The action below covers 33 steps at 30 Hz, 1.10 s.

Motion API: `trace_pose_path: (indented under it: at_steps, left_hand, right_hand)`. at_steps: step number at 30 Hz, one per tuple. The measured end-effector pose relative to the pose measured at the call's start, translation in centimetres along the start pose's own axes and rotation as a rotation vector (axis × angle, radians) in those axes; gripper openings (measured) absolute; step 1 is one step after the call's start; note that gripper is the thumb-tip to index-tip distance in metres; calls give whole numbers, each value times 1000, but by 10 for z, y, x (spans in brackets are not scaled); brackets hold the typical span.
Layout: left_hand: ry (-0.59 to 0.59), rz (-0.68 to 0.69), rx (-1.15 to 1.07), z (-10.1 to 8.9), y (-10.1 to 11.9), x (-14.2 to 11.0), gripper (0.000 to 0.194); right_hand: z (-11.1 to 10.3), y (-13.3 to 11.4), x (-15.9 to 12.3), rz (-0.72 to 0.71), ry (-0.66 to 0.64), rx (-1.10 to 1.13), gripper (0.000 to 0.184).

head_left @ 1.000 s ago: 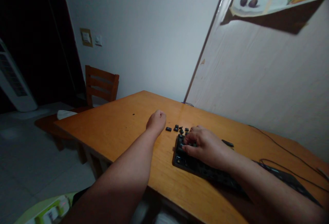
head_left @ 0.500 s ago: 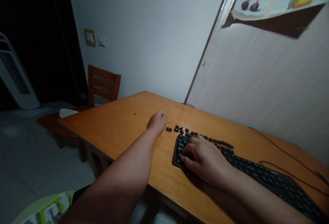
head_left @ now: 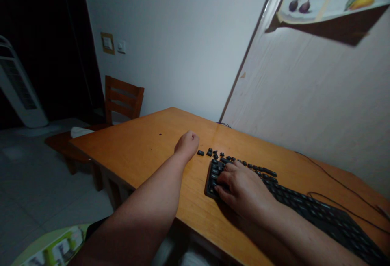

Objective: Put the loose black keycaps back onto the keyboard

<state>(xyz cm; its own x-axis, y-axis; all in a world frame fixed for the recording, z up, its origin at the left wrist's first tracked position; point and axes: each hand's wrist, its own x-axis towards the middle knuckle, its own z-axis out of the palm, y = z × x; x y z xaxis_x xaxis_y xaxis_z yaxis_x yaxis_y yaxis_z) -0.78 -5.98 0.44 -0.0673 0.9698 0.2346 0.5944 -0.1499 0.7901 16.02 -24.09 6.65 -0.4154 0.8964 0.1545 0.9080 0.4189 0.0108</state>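
A black keyboard (head_left: pixel 307 207) lies on the orange wooden table (head_left: pixel 143 148) along its near right side. My right hand (head_left: pixel 240 188) rests on the keyboard's left end, fingers curled down onto the keys. Several loose black keycaps (head_left: pixel 210 152) lie on the table just beyond that end. My left hand (head_left: pixel 187 144) is a closed fist resting on the table, just left of the loose keycaps. Whether it holds anything is hidden.
A wooden chair (head_left: pixel 122 101) stands at the table's far left corner. Dark cables (head_left: pixel 335 180) run over the table behind the keyboard. A wall (head_left: pixel 304 95) closes the right side. A white fan heater (head_left: pixel 15 87) stands on the floor at left.
My right hand slid back from the loose keycaps toward me and now lies lower on the keyboard's left end. The left fist has stayed put.
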Motion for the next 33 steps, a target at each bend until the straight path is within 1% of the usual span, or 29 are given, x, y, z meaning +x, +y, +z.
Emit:
trace_pose_path:
  at_steps: [6, 10, 15, 21, 25, 28, 33]
  left_hand:
    - [14, 17, 6, 1, 0, -1, 20]
    - [4, 20, 5, 1, -1, -1, 18]
    - [12, 15, 5, 2, -1, -1, 15]
    - [-1, 15, -1, 1, 0, -1, 13]
    - [-6, 7, -3, 0, 0, -1, 12]
    - [-3, 5, 2, -1, 1, -1, 13]
    - [-2, 1, -6, 0, 1, -1, 14]
  right_hand:
    - [0, -9, -2, -23, 16, -111, 19]
    - [1, -10, -4, -28, 27, -106, 19]
    - [5, -10, -6, -41, 57, -93, 25]
    - [6, -11, -8, -41, 57, -115, 21]
    - [3, -5, -10, -3, 55, -46, 18]
    - [-2, 4, -11, 62, 98, 14, 15]
    - [-7, 17, -14, 127, 144, 20, 14]
